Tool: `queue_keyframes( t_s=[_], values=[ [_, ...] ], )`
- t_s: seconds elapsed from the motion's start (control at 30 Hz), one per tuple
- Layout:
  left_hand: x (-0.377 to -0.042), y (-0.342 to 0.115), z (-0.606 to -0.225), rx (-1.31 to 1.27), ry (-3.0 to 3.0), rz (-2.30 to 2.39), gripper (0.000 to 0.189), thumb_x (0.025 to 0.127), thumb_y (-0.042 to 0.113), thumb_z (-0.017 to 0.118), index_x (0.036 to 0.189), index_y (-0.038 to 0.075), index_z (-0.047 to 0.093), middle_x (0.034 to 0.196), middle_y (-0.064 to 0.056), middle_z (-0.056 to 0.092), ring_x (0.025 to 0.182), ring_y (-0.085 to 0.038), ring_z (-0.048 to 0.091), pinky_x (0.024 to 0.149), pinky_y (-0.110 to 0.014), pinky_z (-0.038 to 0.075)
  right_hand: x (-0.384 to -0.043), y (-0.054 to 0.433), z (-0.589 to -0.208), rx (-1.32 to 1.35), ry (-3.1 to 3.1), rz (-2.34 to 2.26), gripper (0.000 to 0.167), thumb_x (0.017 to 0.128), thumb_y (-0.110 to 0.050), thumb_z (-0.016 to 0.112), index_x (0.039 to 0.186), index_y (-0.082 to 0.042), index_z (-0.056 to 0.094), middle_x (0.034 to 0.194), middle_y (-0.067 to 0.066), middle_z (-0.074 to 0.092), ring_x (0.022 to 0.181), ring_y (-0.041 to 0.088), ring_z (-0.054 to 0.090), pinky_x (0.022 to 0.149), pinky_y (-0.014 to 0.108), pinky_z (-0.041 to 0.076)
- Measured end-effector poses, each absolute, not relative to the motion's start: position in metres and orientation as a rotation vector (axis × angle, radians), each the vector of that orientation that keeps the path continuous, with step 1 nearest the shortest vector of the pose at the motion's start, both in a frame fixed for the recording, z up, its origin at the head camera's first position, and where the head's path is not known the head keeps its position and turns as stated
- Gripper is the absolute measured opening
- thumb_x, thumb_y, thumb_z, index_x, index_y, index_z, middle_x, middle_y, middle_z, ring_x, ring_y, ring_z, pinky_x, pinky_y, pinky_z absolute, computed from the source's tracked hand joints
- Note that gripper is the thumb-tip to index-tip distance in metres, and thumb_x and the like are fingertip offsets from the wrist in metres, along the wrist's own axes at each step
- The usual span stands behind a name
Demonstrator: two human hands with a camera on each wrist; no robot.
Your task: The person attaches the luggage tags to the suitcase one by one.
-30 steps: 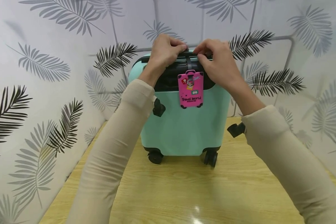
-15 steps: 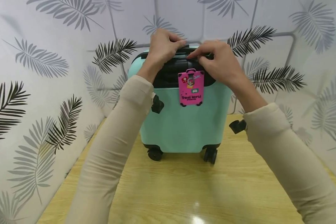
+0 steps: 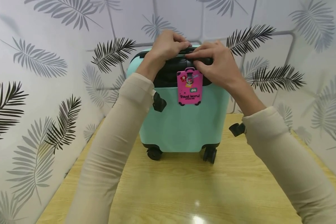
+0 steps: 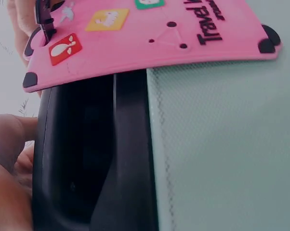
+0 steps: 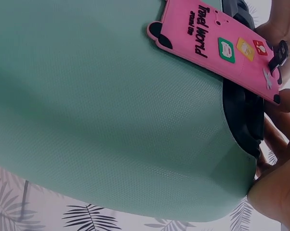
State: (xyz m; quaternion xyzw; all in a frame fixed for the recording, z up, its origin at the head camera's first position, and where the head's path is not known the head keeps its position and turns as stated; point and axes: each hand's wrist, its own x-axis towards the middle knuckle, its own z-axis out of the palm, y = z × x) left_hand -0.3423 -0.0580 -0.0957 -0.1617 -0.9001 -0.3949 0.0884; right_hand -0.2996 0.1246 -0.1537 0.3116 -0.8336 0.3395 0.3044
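A mint-green suitcase (image 3: 182,124) stands upright on its wheels, front panel facing me. From its black top handle (image 3: 174,59) hangs a pink luggage tag (image 3: 189,93) printed "Travel World", fastened by a black strap with a buckle (image 4: 45,19). My left hand (image 3: 168,46) pinches the strap's upper part above the handle, thumb against forefinger; its fingertips partly cover the strap. My right hand (image 3: 219,63) is just to the right, forefinger and thumb closing on the strap over the tag. In the right wrist view its fingers (image 5: 280,125) bend behind the handle.
A wood-grain table (image 3: 156,193) carries the suitcase. Behind and at both sides rise white walls (image 3: 39,28) patterned with grey and black leaves. Black camera mounts (image 3: 158,102) stick out from both wrists.
The left hand has moved slightly right, closer to the right hand. The right forefinger has reached left onto the strap, and its thumb has come down beside the tag's top. The suitcase stays put.
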Motion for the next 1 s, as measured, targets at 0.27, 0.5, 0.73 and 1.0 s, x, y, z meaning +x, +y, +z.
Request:
queue_keyframes(
  t_s=[0.27,0.5,0.73,1.0],
  values=[
    [-0.3423,-0.0574,-0.0974,-0.453,-2.585,-1.295,0.028,0.104,0.023,0.064,0.128,0.013,0.075,0.140,-0.002,0.063,0.120,-0.015,0.053,0.096,-0.025,0.046,-0.2989,0.1242,-0.1559,0.844,-2.215,0.855,0.029,0.099,-0.010,0.063,0.123,-0.011,0.078,0.127,0.008,0.069,0.113,0.027,0.047,0.097,0.045,0.037],
    [-0.3426,-0.0555,-0.0985,-0.376,-2.632,-1.085,0.028,0.107,0.031,0.060,0.125,0.018,0.078,0.139,0.003,0.065,0.116,-0.013,0.053,0.101,-0.027,0.040,-0.2995,0.1244,-0.1596,0.902,-2.187,0.765,0.030,0.102,-0.014,0.061,0.127,-0.014,0.076,0.125,0.010,0.068,0.109,0.031,0.047,0.101,0.050,0.032],
    [-0.3425,-0.0550,-0.0956,-0.403,-2.713,-0.894,0.036,0.111,0.034,0.047,0.128,0.021,0.076,0.145,0.011,0.062,0.135,-0.009,0.050,0.125,-0.035,0.012,-0.3000,0.1239,-0.1607,0.901,-2.152,0.716,0.029,0.103,-0.014,0.061,0.128,-0.014,0.074,0.124,0.012,0.068,0.109,0.032,0.048,0.104,0.053,0.031],
    [-0.3440,-0.0564,-0.0971,-0.475,-2.696,-0.900,0.048,0.113,0.031,0.039,0.071,0.012,0.052,0.141,0.005,0.064,0.107,-0.010,0.052,0.117,-0.037,0.018,-0.3028,0.1244,-0.1609,0.932,-2.076,0.734,0.030,0.104,-0.007,0.057,0.128,-0.011,0.074,0.120,0.012,0.071,0.114,0.031,0.055,0.108,0.045,0.035]
  ],
)
